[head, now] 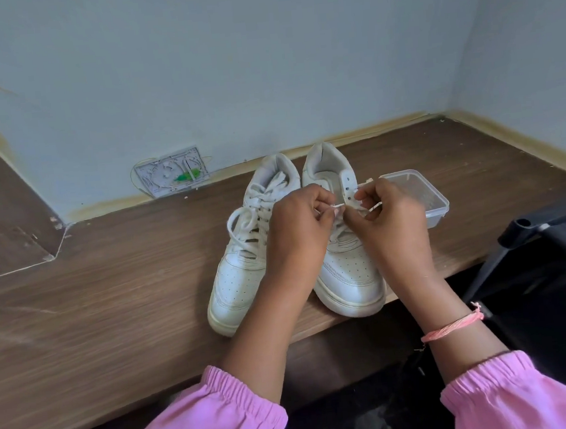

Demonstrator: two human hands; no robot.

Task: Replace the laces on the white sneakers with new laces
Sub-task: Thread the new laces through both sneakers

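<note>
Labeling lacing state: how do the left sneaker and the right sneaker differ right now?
The left sneaker is fully laced with a tied bow; the right sneaker has its top eyelets empty. No hand touches the left sneaker; over the right sneaker, the left hand and right hand each pinch a lace. Both are white, side by side, toes toward the person.

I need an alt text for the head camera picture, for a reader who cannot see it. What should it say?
A person's left hand and right hand each pinch a white lace over the right-side sneaker of a white pair on a wooden desk. The left-side sneaker is fully laced with a bow. A clear plastic box sits beside the shoes.
</note>
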